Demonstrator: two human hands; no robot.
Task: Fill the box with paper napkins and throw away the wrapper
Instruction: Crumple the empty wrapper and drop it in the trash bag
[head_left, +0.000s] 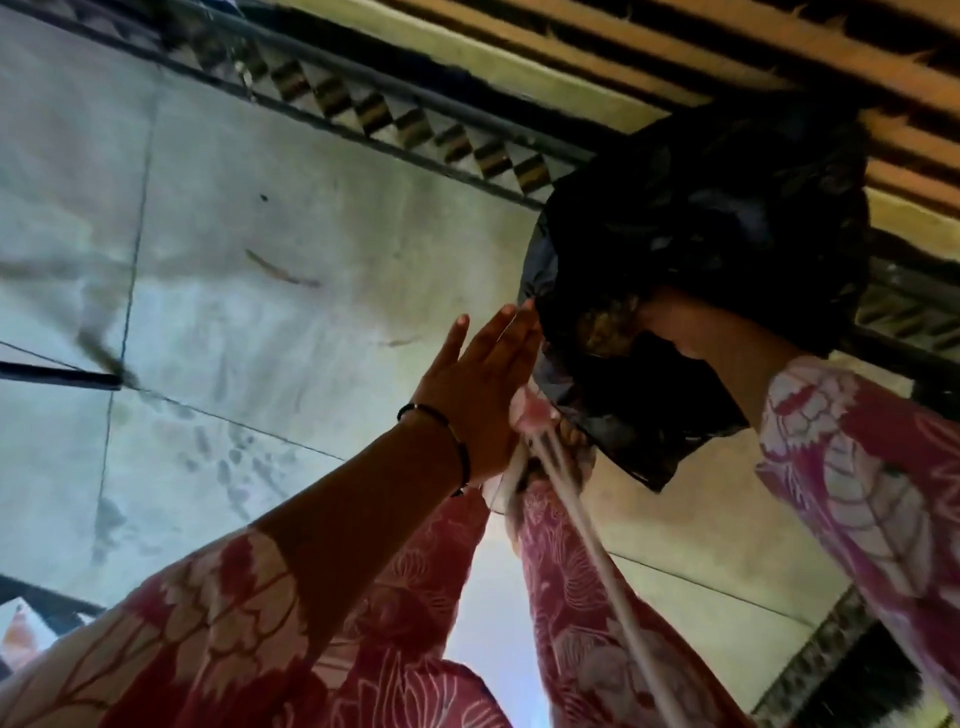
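A black plastic rubbish bag hangs over the tiled floor at the upper right. My right hand is shut on the bag's crumpled rim and holds it up. My left hand is stretched out flat with the fingers straight, the fingertips touching the bag's left edge by its mouth. A small pale pinkish thing shows just behind my left palm; I cannot tell what it is or whether the hand holds it. No napkin box is in view.
A thin white stick runs from under my left hand down to the bottom edge. Pale floor tiles fill the left. A patterned border strip and wooden slats lie beyond. A dark brush is at the lower right.
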